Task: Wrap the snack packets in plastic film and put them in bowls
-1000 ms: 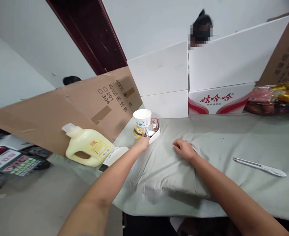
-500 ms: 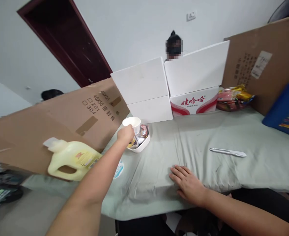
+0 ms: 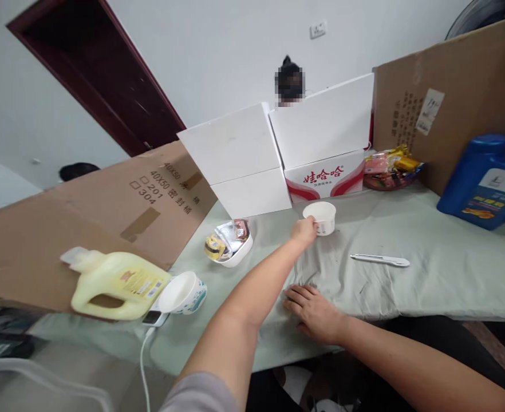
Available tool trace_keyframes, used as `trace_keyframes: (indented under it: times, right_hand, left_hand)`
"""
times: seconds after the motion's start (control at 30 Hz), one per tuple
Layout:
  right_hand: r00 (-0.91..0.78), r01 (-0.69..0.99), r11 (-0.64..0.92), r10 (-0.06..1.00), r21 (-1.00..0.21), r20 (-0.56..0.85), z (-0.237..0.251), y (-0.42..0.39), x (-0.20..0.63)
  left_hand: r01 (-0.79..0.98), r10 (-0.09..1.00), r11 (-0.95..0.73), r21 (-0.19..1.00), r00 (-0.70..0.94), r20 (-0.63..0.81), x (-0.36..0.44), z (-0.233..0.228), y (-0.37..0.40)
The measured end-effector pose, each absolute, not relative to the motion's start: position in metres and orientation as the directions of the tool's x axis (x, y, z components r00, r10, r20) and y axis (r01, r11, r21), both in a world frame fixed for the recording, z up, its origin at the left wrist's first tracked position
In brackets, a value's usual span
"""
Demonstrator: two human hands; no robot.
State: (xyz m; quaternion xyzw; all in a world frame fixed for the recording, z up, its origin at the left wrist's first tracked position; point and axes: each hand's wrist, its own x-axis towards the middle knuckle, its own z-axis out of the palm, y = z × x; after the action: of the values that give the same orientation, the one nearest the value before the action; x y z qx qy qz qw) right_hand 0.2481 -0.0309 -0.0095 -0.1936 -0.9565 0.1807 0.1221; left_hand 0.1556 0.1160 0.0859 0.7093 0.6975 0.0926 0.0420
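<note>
1. Head view: my left grip [image 3: 304, 232] pinches the rim of the paper cup [image 3: 320, 217], which stands on the worktop [image 3: 428, 274] cloth.
2. Status: cup lifted clear of the snack bowl [image 3: 230, 249], now well left of the grip; letting go remains.
3. My right hand [image 3: 315, 312] lies flat, fingers spread, nearer me.
4. Change: half a second ago the cup sat on that bowl.
</note>
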Motion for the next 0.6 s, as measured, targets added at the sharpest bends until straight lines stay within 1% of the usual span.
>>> trace_keyframes:
  times: [0.07,0.13,0.23,0.33,0.4,0.43,0.47,0.53,0.6]
  right_hand:
    - [-0.899,0.319,0.862,0.407,-0.395,0.162,-0.012,-0.028,0.249]
    - [-0.903,0.316,0.865,0.401,-0.39,0.156,-0.012,-0.026,0.25]
    - [-0.904,0.324,0.866,0.402,-0.382,0.145,-0.009,-0.027,0.249]
    - [-0.902,0.341,0.866,0.411,-0.366,0.133,-0.005,-0.029,0.248]
    - [-0.9,0.354,0.868,0.417,-0.348,0.124,-0.006,-0.03,0.248]
    - [-0.9,0.36,0.869,0.419,-0.339,0.121,-0.007,-0.03,0.247]
    - [-0.899,0.365,0.87,0.422,-0.33,0.119,-0.008,-0.031,0.246]
    - [-0.895,0.374,0.873,0.428,-0.313,0.123,-0.01,-0.032,0.244]
    - [-0.889,0.387,0.873,0.439,-0.296,0.13,-0.011,-0.034,0.241]
  left_hand:
    - [0.973,0.998,-0.052,0.224,0.044,0.043,0.16,0.068,0.113]
    - [0.964,0.996,-0.08,0.255,0.069,0.051,0.157,0.058,0.103]
    - [0.957,0.99,-0.106,0.271,0.076,0.119,0.137,0.056,0.081]
    - [0.967,0.978,-0.065,0.245,0.012,0.21,0.097,0.067,0.062]
    - [0.974,0.954,0.052,0.222,-0.114,0.277,0.06,0.079,0.056]
    - [0.968,0.919,0.176,0.18,-0.227,0.323,0.039,0.086,0.056]
    - [0.942,0.879,0.297,0.157,-0.334,0.339,0.018,0.092,0.057]
    - [0.836,0.788,0.519,0.179,-0.549,0.279,-0.022,0.104,0.061]
    - [0.707,0.698,0.672,0.221,-0.705,0.13,-0.052,0.11,0.066]
